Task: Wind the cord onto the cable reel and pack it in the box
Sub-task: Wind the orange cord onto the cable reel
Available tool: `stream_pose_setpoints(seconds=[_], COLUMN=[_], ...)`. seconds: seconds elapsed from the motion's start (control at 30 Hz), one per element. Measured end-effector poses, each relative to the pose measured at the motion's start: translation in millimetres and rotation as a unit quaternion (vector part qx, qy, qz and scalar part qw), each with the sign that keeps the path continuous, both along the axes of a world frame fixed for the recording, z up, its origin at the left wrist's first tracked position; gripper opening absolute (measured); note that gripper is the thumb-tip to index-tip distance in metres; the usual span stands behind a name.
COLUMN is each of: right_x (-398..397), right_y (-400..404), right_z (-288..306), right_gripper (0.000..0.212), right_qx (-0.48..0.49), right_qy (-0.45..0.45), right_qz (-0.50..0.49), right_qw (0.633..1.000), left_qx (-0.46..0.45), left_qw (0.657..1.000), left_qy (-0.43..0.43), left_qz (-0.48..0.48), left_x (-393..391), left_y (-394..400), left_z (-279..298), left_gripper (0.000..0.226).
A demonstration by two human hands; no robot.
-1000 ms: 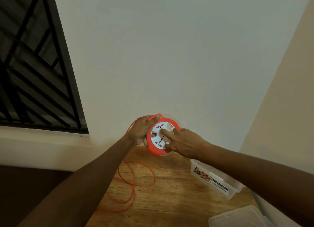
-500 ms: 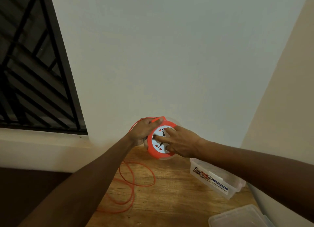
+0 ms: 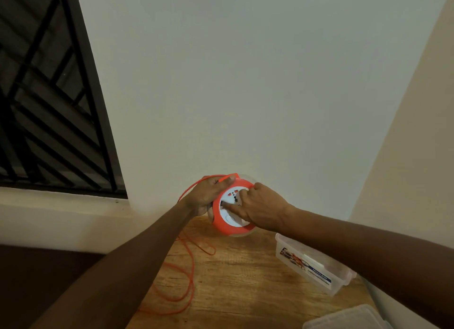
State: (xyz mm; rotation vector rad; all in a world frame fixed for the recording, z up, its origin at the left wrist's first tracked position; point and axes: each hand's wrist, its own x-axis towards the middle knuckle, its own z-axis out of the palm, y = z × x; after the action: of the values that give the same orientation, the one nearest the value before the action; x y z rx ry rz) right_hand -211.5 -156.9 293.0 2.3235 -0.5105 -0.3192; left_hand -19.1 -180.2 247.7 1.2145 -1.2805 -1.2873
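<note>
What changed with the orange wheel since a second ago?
The right hand slid its finger left and down across the white face of the reel, turning it, and the loop of loose cord on the table shrank a little. The left hand keeps its grip on the rim; the box and lid have not moved.

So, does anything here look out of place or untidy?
Only the cord: much of it lies in loose loops on the table, not yet on the reel that the left hand holds. The box stands open, its lid apart. Nothing looks damaged.
</note>
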Motion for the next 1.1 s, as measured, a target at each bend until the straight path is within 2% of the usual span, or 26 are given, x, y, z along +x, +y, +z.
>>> stream_pose_setpoints(seconds=[0.1, 0.2, 0.33, 0.4, 0.5, 0.57, 0.63, 0.73, 0.9, 0.97, 1.1], right_x=[-1, 2, 11, 11, 5, -1, -9, -14, -10, -12, -18], right_y=[6, 9, 7, 4, -1, -5, -8, -8, -5, -4, -6], right_z=[-2, -11, -15, -20, -18, -13, -6, -2, 2, 1, -9], right_gripper=[0.084, 0.083, 0.065, 0.062, 0.064, 0.067, 0.064, 0.049, 0.056, 0.056, 0.061], right_qx=[-0.016, 0.018, 0.147, 0.158, 0.102, 0.062, 0.038, 0.029, -0.004, -0.019, -0.035], right_qy=[-0.055, -0.115, -0.276, -0.300, -0.264, -0.187, -0.100, -0.032, 0.031, 0.036, 0.023], right_qz=[-0.055, -0.116, -0.218, -0.226, -0.176, -0.070, 0.006, 0.048, 0.043, 0.062, 0.095], right_qw=[0.997, 0.986, 0.924, 0.913, 0.943, 0.978, 0.994, 0.998, 0.999, 0.997, 0.995], left_qx=[-0.009, -0.021, -0.018, -0.017, -0.016, -0.013, -0.013, -0.024, -0.020, -0.019, -0.025], left_qw=[1.000, 1.000, 0.999, 0.999, 0.999, 0.999, 0.999, 0.999, 1.000, 1.000, 0.999], left_qy=[0.011, 0.007, 0.011, 0.011, 0.009, 0.007, 0.010, 0.007, -0.006, -0.014, -0.021], left_qz=[0.005, 0.016, 0.032, 0.037, 0.034, 0.031, 0.033, 0.030, 0.018, 0.015, 0.012], left_x=[-5, -9, -11, -12, -12, -11, -10, -10, -12, -12, -11], left_y=[-2, -4, -5, -3, -4, -4, -4, -3, 1, 1, 0], left_z=[5, 8, 6, 3, 0, 0, 0, 2, 5, 2, -2], left_gripper=[0.058, 0.040, 0.035, 0.031, 0.030, 0.028, 0.031, 0.039, 0.027, 0.026, 0.044])
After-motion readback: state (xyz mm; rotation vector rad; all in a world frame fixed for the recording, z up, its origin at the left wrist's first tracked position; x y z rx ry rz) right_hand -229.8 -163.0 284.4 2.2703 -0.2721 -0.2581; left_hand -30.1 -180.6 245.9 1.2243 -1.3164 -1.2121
